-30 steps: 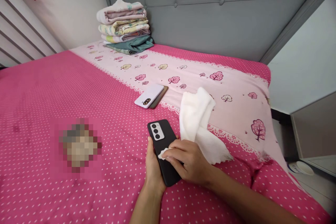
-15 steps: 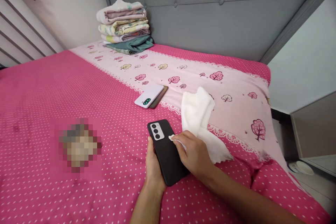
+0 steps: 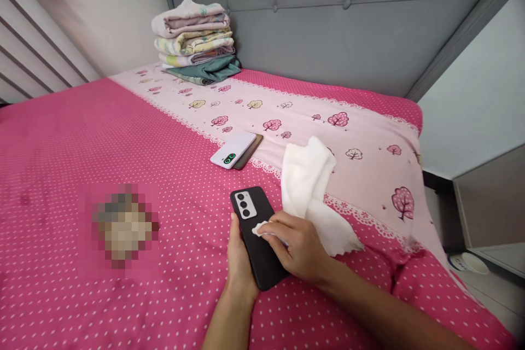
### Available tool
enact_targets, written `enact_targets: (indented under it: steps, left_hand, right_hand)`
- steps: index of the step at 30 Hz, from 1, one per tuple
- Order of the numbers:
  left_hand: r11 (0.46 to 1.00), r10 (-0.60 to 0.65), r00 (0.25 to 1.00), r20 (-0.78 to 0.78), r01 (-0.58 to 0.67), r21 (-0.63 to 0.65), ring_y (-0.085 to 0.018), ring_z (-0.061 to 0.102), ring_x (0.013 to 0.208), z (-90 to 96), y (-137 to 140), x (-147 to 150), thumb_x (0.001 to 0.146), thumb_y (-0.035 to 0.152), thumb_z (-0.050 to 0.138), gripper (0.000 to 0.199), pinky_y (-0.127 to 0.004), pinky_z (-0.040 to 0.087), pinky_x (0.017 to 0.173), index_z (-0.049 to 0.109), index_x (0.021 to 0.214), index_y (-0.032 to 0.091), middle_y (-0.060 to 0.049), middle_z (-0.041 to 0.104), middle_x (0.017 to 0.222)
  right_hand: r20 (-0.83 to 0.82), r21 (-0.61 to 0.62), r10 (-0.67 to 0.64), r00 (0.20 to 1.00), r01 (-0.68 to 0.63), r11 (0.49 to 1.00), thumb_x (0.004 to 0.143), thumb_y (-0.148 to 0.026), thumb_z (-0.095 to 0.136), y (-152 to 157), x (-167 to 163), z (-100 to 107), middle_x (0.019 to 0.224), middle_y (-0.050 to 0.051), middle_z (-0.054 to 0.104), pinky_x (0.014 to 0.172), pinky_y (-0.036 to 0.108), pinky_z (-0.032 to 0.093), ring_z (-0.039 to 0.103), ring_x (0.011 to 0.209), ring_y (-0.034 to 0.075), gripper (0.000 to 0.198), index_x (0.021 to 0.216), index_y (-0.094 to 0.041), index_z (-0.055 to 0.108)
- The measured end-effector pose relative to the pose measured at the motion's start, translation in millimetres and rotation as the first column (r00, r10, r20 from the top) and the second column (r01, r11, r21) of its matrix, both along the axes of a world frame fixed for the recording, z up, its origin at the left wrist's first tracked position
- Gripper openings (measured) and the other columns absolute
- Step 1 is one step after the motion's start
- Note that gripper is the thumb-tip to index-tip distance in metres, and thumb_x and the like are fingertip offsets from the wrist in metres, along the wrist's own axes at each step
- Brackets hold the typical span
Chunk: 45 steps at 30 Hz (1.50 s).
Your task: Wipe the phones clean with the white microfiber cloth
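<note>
A black smartphone [image 3: 262, 262] lies back side up, its light grey camera block toward the far end. Along its left edge my left hand [image 3: 240, 262] grips it, thumb showing beside the camera. My right hand [image 3: 301, 246] pinches a small wad of white tissue [image 3: 259, 228] and presses it on the middle of the phone's back. Most of the wad is hidden by the fingers. Just behind that hand a larger white cloth [image 3: 305, 175] lies crumpled on the bed. Farther off, a pale lilac phone [image 3: 235, 147] rests partly over a brown phone [image 3: 251, 153].
The bed carries a pink dotted sheet [image 3: 184, 284] with a tree-print band. Folded blankets [image 3: 192, 38] are stacked by the grey headboard [image 3: 328, 38]. A pixelated blur [image 3: 123, 227] hides something on the left. A white tub [image 3: 470, 263] stands on the floor at right.
My right hand has slid the tissue left and slightly down across the phone's back. My left hand and the black phone have stayed in place.
</note>
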<state>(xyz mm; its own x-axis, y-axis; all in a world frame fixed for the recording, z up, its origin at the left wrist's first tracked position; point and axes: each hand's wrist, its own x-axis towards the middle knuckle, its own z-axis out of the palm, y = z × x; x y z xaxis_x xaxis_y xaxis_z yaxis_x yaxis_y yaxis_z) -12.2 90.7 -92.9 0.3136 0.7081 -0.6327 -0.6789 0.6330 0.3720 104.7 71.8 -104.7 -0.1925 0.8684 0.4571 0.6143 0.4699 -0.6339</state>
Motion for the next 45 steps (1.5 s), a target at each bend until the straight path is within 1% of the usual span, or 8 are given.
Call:
enact_targets:
  steps: [4,9,18,22,26,30,38,45]
  left_hand:
    - [0.999,-0.038,0.998,0.044,0.037,0.028,-0.024,0.066,0.067,-1.2,0.3,-1.0,0.083,0.052,0.039,0.056,-0.035,0.052,0.067,0.064,0.090,0.003,-0.015,0.069,0.074]
    - [0.999,-0.039,0.998,0.054,0.038,0.018,-0.025,0.066,0.071,-1.8,0.6,-1.4,0.082,0.052,0.039,0.057,-0.038,0.051,0.073,0.064,0.093,0.002,-0.015,0.068,0.075]
    - [1.000,0.019,0.997,-0.070,-0.020,-0.021,-0.023,0.066,0.067,1.7,0.2,1.3,0.083,0.049,0.040,0.048,-0.034,0.051,0.069,0.064,0.089,0.008,-0.014,0.070,0.077]
    - [1.000,0.022,0.991,-0.133,-0.023,-0.012,-0.023,0.066,0.068,4.5,-0.1,1.9,0.083,0.048,0.042,0.047,-0.037,0.050,0.073,0.065,0.092,0.009,-0.012,0.070,0.078]
    - [1.000,0.008,0.992,-0.127,-0.007,0.005,-0.025,0.066,0.071,4.4,-1.0,1.3,0.082,0.049,0.042,0.048,-0.040,0.049,0.077,0.065,0.093,0.009,-0.012,0.070,0.080]
    - [1.000,0.014,0.993,-0.117,-0.014,0.003,-0.024,0.066,0.070,3.1,-0.8,1.3,0.083,0.048,0.041,0.047,-0.038,0.050,0.074,0.065,0.092,0.009,-0.013,0.071,0.079]
    - [1.000,-0.003,1.000,-0.002,0.003,0.007,-0.022,0.066,0.067,-1.7,1.5,0.1,0.083,0.050,0.039,0.051,-0.032,0.052,0.065,0.065,0.087,0.007,-0.014,0.070,0.076]
    - [0.997,-0.065,0.998,0.025,0.064,0.038,-0.022,0.065,0.064,-2.5,0.9,-1.6,0.084,0.054,0.034,0.060,-0.033,0.053,0.063,0.064,0.091,0.002,-0.016,0.068,0.074]
  right_hand:
    - [0.034,0.039,0.084,0.996,-0.086,0.996,0.086,-0.017,0.044,-1.2,-0.7,0.3,0.079,0.003,0.061,0.066,0.025,0.045,0.057,0.071,0.013,0.021,0.090,-0.020,0.064]
    - [0.037,0.057,0.090,0.995,-0.092,0.994,0.086,-0.017,0.044,-1.6,-1.0,0.0,0.078,0.002,0.060,0.064,0.025,0.044,0.057,0.070,0.013,0.021,0.090,-0.020,0.064]
    - [0.002,-0.050,-0.102,0.995,0.102,0.994,0.087,-0.016,0.042,0.5,-2.5,-2.8,0.084,0.004,0.061,0.071,0.026,0.047,0.058,0.076,0.014,0.023,0.094,-0.020,0.063]
    - [0.021,-0.091,-0.213,0.977,0.214,0.973,0.086,-0.016,0.043,1.3,-2.2,-4.2,0.085,0.003,0.062,0.073,0.026,0.048,0.060,0.077,0.015,0.022,0.094,-0.021,0.064]
    - [0.032,-0.099,-0.253,0.967,0.254,0.962,0.085,-0.016,0.044,1.7,-1.2,-4.2,0.085,0.003,0.063,0.074,0.027,0.048,0.061,0.077,0.015,0.022,0.094,-0.022,0.064]
    - [0.014,-0.084,-0.195,0.981,0.196,0.977,0.086,-0.016,0.044,1.8,-0.4,-2.8,0.083,0.003,0.062,0.072,0.025,0.048,0.060,0.075,0.014,0.022,0.093,-0.021,0.064]
    - [-0.034,0.028,0.031,0.999,-0.030,0.999,0.085,-0.017,0.045,0.7,-0.7,-2.3,0.081,0.004,0.061,0.066,0.026,0.046,0.057,0.071,0.014,0.020,0.091,-0.019,0.064]
    - [0.018,0.071,0.103,0.995,-0.104,0.992,0.085,-0.016,0.046,0.2,0.2,-2.8,0.079,0.004,0.061,0.065,0.026,0.044,0.056,0.071,0.014,0.020,0.091,-0.019,0.064]
